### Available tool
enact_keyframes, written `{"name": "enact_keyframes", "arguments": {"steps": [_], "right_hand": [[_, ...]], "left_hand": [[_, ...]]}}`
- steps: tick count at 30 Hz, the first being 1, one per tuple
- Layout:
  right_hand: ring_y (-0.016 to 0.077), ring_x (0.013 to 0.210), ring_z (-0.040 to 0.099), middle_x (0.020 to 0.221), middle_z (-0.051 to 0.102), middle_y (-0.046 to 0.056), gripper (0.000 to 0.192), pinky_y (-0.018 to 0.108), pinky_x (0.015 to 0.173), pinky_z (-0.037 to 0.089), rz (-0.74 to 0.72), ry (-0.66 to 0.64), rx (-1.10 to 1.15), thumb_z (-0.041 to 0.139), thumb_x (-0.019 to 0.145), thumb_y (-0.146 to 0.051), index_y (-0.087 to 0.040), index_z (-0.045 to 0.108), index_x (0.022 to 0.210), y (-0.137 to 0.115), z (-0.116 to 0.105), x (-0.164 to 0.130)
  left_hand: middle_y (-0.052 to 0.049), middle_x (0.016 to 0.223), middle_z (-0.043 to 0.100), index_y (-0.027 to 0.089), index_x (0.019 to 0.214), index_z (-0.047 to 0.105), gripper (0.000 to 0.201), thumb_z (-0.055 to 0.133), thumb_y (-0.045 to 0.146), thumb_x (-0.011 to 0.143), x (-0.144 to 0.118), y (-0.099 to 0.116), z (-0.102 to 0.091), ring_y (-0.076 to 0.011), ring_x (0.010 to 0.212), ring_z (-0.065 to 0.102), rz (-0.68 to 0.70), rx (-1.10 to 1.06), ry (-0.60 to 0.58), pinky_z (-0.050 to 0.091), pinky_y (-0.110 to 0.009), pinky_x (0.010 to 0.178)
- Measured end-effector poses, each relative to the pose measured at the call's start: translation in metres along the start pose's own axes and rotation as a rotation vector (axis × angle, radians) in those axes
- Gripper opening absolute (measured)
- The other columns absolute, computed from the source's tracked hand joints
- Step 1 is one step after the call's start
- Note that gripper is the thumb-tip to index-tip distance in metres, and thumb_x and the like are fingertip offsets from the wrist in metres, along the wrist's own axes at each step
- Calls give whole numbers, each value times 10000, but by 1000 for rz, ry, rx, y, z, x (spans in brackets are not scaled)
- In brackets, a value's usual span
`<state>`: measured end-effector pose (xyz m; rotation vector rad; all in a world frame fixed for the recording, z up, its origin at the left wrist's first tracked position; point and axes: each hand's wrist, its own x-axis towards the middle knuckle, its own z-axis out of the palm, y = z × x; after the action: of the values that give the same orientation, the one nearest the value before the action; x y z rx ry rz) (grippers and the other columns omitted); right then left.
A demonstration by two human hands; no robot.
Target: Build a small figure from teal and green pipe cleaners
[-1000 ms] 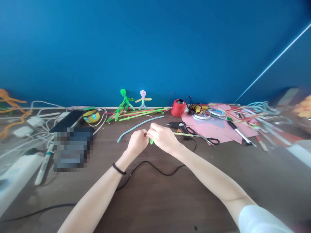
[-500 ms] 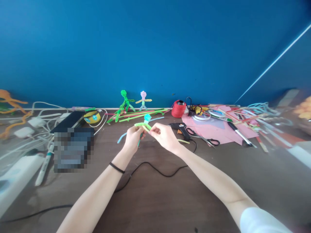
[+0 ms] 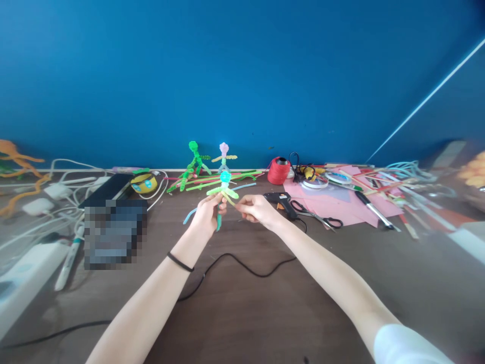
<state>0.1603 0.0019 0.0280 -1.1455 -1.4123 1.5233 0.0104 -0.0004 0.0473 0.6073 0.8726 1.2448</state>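
While the left hand (image 3: 209, 212) pinches it, fuzzy figure (image 3: 224, 189) upright, head (image 3: 225, 177) above hand; right hand (image 3: 255, 209) pinching yellowish stem (image 3: 229, 199)

The one camera, worn on the head, looks forward and down from the near side of the table (image 3: 242, 323), across from the red spool (image 3: 279, 171). The blue wall (image 3: 227, 76) rises behind the spool, filling the upper part of the view. The left hand (image 3: 207, 211) and right hand (image 3: 258, 209) lie in front of the spool, nearer the lens. Wide coverage reaches far to both sides of the spool, stretched and blurred toward the edges.
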Motion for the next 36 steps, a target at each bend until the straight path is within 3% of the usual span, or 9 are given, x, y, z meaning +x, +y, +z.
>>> {"name": "enact_keyframes", "arguments": {"steps": [12,20,23,28,32,36], "right_hand": [[20,338,322,469,493,-46,302,169,334,161,18,-16,20,700,585,-374,-132,550,685,5,-9,5],[39,432,319,468,425,-61,227,188,425,222,-171,-62,-285,623,663,-328,-105,628,709,-1,-28,4],[58,475,397,529,513,-35,135,197,472,288,-217,-56,-356,585,651,-228,-103,629,677,-2,-32,5],[131,637,544,690,623,32,167,236,589,399,-208,-68,-399,607,660,-261,-110,650,716,-7,-34,4],[121,648,540,727,603,29,162,236,610,397,-304,-62,-550,619,708,-282,-127,665,704,-15,-30,-3],[95,632,505,716,562,15,132,222,603,357,-459,-32,-761,593,765,-207,-138,670,683,-26,-19,-12]], "left_hand": [[22,536,490,111,616,527,124,644,145,642,4,-1,-6,-5,385,336,75,101,-94,210,-146,364],[-21,552,556,107,574,579,202,616,264,696,-4,17,-15,-23,400,337,-19,654,-485,235,-198,407],[-9,542,556,128,649,575,177,615,292,699,-6,20,-15,-36,407,337,-58,760,-566,211,-205,404],[21,528,568,169,861,480,275,637,308,683,-6,14,-15,-45,386,351,-153,753,-629,183,-193,402],[13,542,579,156,852,471,274,632,284,670,-8,8,-12,-45,366,357,-261,830,-665,175,-202,400],[11,514,561,132,683,535,124,579,248,673,-13,1,-6,-48,377,354,-231,941,-639,221,-218,427]]}}
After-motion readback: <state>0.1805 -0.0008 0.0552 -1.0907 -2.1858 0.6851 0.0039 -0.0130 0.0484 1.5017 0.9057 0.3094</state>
